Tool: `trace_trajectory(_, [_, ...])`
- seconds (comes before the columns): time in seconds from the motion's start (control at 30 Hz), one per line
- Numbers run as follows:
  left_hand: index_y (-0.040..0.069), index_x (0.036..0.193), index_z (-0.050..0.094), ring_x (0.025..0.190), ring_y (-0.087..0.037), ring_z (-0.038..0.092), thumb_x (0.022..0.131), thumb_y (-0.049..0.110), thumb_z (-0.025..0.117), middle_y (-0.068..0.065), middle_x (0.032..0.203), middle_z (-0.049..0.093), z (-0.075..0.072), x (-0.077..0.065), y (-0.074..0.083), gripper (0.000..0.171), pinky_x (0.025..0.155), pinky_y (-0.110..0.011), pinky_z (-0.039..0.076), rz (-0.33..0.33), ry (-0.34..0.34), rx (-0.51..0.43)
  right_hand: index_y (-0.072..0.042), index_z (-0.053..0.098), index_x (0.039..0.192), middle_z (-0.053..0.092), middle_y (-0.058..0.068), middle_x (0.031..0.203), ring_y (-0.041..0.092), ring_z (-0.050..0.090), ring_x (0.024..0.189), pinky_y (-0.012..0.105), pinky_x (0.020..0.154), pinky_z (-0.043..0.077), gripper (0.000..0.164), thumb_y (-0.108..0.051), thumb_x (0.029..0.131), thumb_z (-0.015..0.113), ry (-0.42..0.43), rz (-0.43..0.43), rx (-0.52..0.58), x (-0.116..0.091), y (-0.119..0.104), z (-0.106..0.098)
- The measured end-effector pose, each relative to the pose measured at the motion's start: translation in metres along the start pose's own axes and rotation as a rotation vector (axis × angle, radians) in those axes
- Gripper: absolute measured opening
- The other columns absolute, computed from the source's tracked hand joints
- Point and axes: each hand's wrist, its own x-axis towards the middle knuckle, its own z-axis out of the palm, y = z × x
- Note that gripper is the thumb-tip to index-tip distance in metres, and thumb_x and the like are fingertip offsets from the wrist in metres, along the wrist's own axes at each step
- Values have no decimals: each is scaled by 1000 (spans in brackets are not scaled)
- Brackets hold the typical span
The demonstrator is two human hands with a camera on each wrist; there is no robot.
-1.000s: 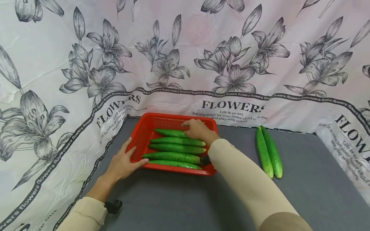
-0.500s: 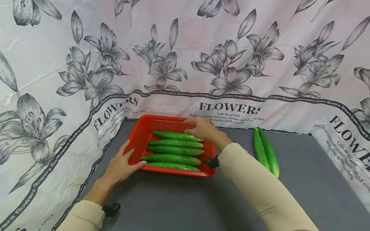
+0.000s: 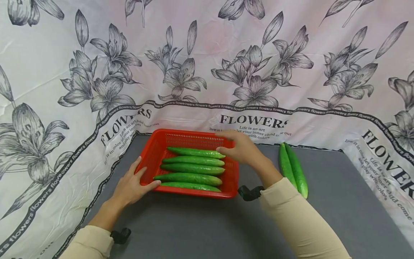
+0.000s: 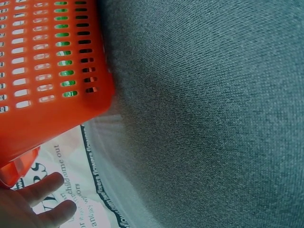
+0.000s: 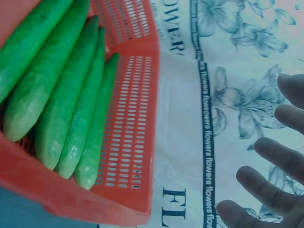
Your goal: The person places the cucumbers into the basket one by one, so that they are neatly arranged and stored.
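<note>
A red perforated plastic basket [image 3: 200, 194] stands on the grey table with several long green cucumbers [image 3: 192, 169] lying side by side in it. My left hand [image 3: 129, 187] rests at the basket's left front corner, thumb along the front rim and fingers spread by the left side. In the left wrist view, two straight fingers [image 4: 50, 187] show below the basket wall [image 4: 57, 114]. My right hand [image 3: 242, 148] is over the basket's back right corner, holding nothing. The right wrist view shows its fingers [image 5: 268, 190] spread apart, to the right of the basket and cucumbers [image 5: 61, 118].
Two more cucumbers [image 3: 295, 169] lie together on the grey table [image 3: 336, 201], right of the basket. A white cloth [image 3: 181, 118] printed with flowers and lettering hangs behind the table and along its sides, close behind the basket's back rim.
My right hand has let go of the rearmost cucumber and moved right, from inside the basket to its right back corner. My left hand stays at the basket's left side.
</note>
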Motion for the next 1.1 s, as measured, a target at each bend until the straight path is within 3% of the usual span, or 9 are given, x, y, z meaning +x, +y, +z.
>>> trace_trajectory(0.3, [-6, 135, 51, 118, -46, 44, 84, 62, 61, -17, 155, 20, -2, -1, 0, 85, 90, -63, 38, 2, 5, -5, -7, 61, 130, 53, 12, 136, 31, 47, 125, 52, 97, 40, 48, -22, 87, 73, 110, -9, -11, -36, -3, -5])
trace_trajectory(0.5, [-6, 136, 50, 120, -46, 41, 84, 63, 60, -18, 155, 19, -2, 0, 2, 87, 91, -64, 38, 8, -3, -4, -9, 60, 132, 51, 8, 138, 29, 50, 122, 49, 83, 50, 51, -26, 87, 74, 177, 3, 13, -60, -7, -13])
trace_trajectory(0.77, [-7, 136, 50, 122, -46, 40, 84, 62, 60, -19, 155, 19, -1, 0, 2, 87, 91, -65, 37, 4, -9, -2, -8, 58, 134, 52, 9, 136, 28, 49, 122, 54, 80, 51, 53, -20, 86, 75, 265, 24, 24, -88, -3, -30])
trace_trajectory(1.1, [-8, 136, 49, 122, -45, 39, 84, 63, 60, -18, 155, 18, 1, 0, 1, 89, 91, -65, 36, -5, -12, -2, -14, 56, 136, 50, 7, 138, 31, 51, 118, 55, 80, 50, 51, -24, 89, 72, 295, 100, 2, -116, 13, -46])
